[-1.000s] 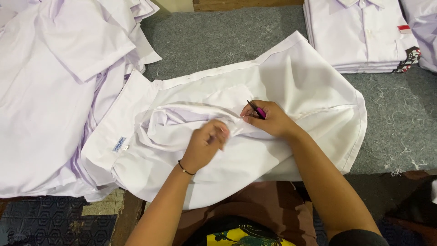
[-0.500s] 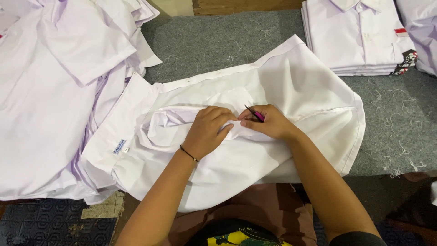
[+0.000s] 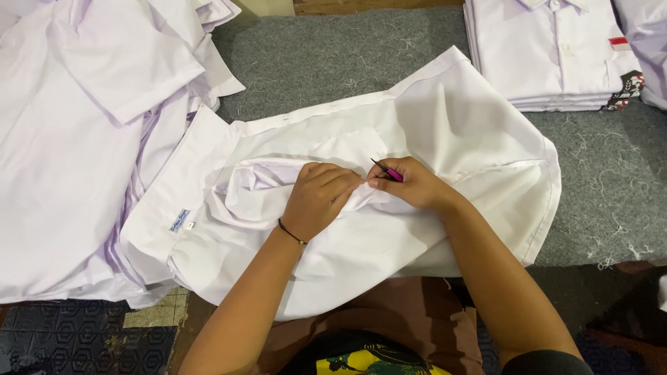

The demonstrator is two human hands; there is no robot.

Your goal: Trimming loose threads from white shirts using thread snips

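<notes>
A white shirt (image 3: 417, 139) lies spread under both hands, bunched where they meet. The left hand (image 3: 316, 198) pinches a fold of it; the right hand (image 3: 410, 184), touching the left, is closed on a small pink-handled tool (image 3: 389, 172) with its tip at the cloth. Judging by the piles, some shirts are finished: a folded stack (image 3: 556, 55) lies beyond the right hand, while loose shirts (image 3: 76, 139) wait left of the left hand.
</notes>
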